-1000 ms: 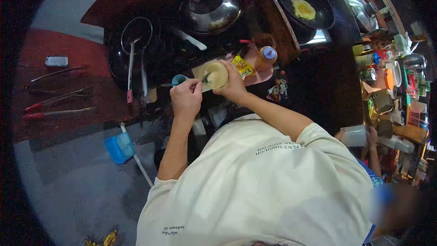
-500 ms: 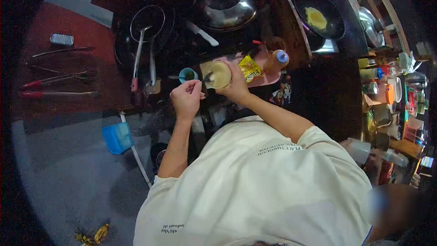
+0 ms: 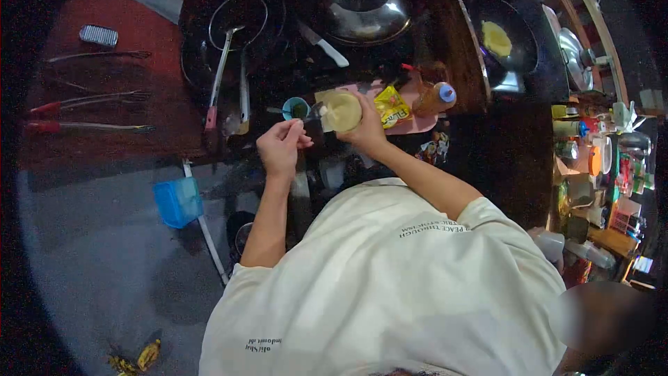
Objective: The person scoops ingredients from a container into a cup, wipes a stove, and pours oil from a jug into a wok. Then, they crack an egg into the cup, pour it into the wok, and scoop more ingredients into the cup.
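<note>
My left hand (image 3: 280, 150) is closed in a pinch on the thin handle of a small spoon (image 3: 319, 114). The spoon's bowl, with a pale lump on it, is at the left rim of a round tub (image 3: 342, 111) of pale yellow contents. Wrapped around the tub's right side is my right hand (image 3: 367, 132), holding it tilted towards me. A teal cup (image 3: 297, 107) with something dark green inside stands just beyond my left fingers. To the right of the tub, a yellow packet (image 3: 392, 106) lies on a pink tray (image 3: 419, 124).
A brown-filled squeeze bottle (image 3: 433, 99) stands by the packet. Beyond are a white-handled knife (image 3: 327, 49), a domed metal lid (image 3: 363, 14), a strainer (image 3: 238, 21) and a pan with a yellow egg (image 3: 496, 39). Tongs (image 3: 104, 101) lie left. Another person holds a clear container (image 3: 550, 244).
The spoon's bowl has shifted from over the tub's contents to its left rim. My right hand and the tub have moved slightly right. The whole view has turned a little.
</note>
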`<state>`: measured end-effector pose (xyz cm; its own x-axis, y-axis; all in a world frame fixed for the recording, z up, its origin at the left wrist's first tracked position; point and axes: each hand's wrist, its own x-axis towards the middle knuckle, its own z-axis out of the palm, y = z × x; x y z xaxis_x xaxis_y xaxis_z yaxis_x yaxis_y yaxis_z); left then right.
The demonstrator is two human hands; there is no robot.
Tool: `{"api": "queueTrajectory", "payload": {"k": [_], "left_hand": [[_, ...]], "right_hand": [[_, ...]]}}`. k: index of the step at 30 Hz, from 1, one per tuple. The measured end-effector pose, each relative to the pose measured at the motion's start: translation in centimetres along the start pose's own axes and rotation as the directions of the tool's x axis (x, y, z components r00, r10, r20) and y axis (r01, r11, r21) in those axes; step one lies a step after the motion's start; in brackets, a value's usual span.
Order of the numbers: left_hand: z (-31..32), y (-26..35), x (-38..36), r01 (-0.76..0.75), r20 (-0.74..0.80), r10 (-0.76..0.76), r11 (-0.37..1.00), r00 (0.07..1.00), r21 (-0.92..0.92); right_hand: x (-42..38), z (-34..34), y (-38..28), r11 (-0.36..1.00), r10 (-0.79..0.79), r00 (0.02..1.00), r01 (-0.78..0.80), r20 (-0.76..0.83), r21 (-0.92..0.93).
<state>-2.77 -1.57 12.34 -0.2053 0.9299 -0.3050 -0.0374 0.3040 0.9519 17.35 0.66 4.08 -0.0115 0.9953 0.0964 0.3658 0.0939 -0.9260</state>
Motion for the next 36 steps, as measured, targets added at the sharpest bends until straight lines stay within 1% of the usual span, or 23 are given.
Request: {"api": "queueTrajectory", "payload": {"k": [2, 3, 4, 6, 7, 8, 10, 11, 12, 14, 15, 17, 18, 20, 22, 24, 26, 28, 30, 31, 32, 33, 36], "left_hand": [[-1.2, -0.6, 0.4, -0.036, -0.119, 0.029, 0.998, 0.993, -0.052], [-2.0, -1.3, 0.9, -0.067, -0.170, 0.064, 0.998, 0.983, -0.014], [-2.6, -2.2, 1.5, -0.064, -0.177, 0.060, 0.998, 0.982, -0.017], [-3.9, -4.1, 2.8, -0.163, -0.273, 0.205, 0.972, 0.940, 0.170], [-4.4, -4.8, 3.2, -0.185, -0.273, 0.236, 0.962, 0.933, 0.199], [-4.5, -5.7, 3.6, -0.181, -0.281, 0.232, 0.964, 0.931, 0.196], [-4.5, -6.5, 4.3, -0.210, -0.278, 0.292, 0.934, 0.915, 0.290], [-4.6, -6.9, 4.4, -0.225, -0.269, 0.345, 0.893, 0.899, 0.390], [-4.5, -7.2, 4.5, -0.222, -0.279, 0.343, 0.895, 0.897, 0.387], [-4.5, -7.6, 4.8, -0.229, -0.237, 0.400, 0.818, 0.885, 0.527], [-4.7, -7.8, 5.0, -0.211, -0.214, 0.401, 0.782, 0.891, 0.586], [-4.5, -8.5, 5.4, -0.207, -0.245, 0.394, 0.808, 0.886, 0.552], [-4.4, -9.0, 5.6, -0.209, -0.266, 0.388, 0.830, 0.882, 0.517], [-4.7, -10.1, 6.3, -0.191, -0.275, 0.376, 0.832, 0.885, 0.521], [-4.7, -10.1, 6.3, -0.174, -0.283, 0.363, 0.834, 0.888, 0.524], [-4.7, -10.0, 6.0, -0.222, -0.272, 0.397, 0.835, 0.876, 0.504], [-4.6, -9.7, 5.9, -0.240, -0.271, 0.406, 0.841, 0.873, 0.485], [-4.4, -9.6, 5.8, -0.260, -0.270, 0.415, 0.846, 0.869, 0.466], [-4.2, -9.7, 5.7, -0.186, -0.320, 0.292, 0.928, 0.901, 0.324], [-4.4, -9.8, 5.8, -0.187, -0.318, 0.294, 0.927, 0.901, 0.326], [-4.5, -9.9, 5.9, -0.183, -0.319, 0.261, 0.950, 0.911, 0.254], [-4.6, -10.0, 5.9, -0.176, -0.316, 0.226, 0.968, 0.922, 0.180], [-4.8, -10.2, 5.6, -0.182, -0.313, 0.213, 0.975, 0.926, 0.127]], "right_hand": [[0.0, -0.4, -0.3, 0.999, 0.027, 1.000, -0.027, -0.005, 0.019], [-0.1, -0.4, -0.2, 0.999, 0.026, 1.000, -0.026, 0.003, 0.017], [-0.2, -0.4, 0.2, 0.999, 0.053, 0.999, -0.053, -0.007, 0.012], [-0.4, -0.5, 0.9, 0.997, 0.080, 0.997, -0.080, -0.006, 0.004], [-0.4, -0.4, 1.2, 0.999, 0.047, 0.999, -0.048, -0.019, -0.018], [-0.4, -0.4, 1.6, 0.999, 0.013, 0.999, -0.015, -0.032, -0.041], [-0.7, -0.2, 1.9, 0.999, 0.022, 0.999, -0.023, -0.037, -0.039], [-0.8, -0.2, 2.0, 0.999, 0.032, 0.998, -0.033, -0.051, -0.035], [-0.9, -0.1, 2.2, 0.999, 0.027, 0.999, -0.029, -0.042, -0.037], [-1.1, 0.1, 2.5, 1.000, 0.011, 0.999, -0.009, -0.050, 0.022], [-1.1, 0.0, 2.3, 1.000, 0.008, 0.999, -0.007, -0.041, 0.021], [-1.1, -0.2, 1.8, 0.998, -0.029, 0.999, 0.027, -0.031, -0.065], [-1.2, -0.1, 2.0, 0.997, -0.031, 0.999, 0.029, -0.027, -0.065], [-1.5, 0.1, 2.3, 1.000, 0.016, 0.999, -0.017, -0.047, -0.019], [-1.5, 0.0, 2.2, 0.999, 0.018, 0.999, -0.019, -0.034, -0.042], [-1.5, 0.0, 1.9, 0.998, 0.020, 1.000, -0.022, -0.022, -0.064], [-1.5, -0.1, 1.4, 0.991, 0.068, 0.998, -0.069, -0.017, -0.118], [-1.4, 0.1, 1.5, 0.991, 0.049, 0.998, -0.052, -0.033, -0.124], [-1.3, 0.4, 1.7, 0.991, 0.030, 0.998, -0.037, -0.051, -0.129], [-1.2, 0.5, 1.8, 0.994, 0.050, 0.998, -0.052, -0.028, -0.094], [-1.2, 0.6, 2.0, 0.996, 0.071, 0.997, -0.071, -0.007, -0.060], [-1.2, 0.8, 2.3, 0.995, 0.073, 0.997, -0.074, -0.011, -0.061], [-1.0, 1.0, 2.6, 0.995, 0.047, 0.999, -0.049, -0.019, -0.087]]}}
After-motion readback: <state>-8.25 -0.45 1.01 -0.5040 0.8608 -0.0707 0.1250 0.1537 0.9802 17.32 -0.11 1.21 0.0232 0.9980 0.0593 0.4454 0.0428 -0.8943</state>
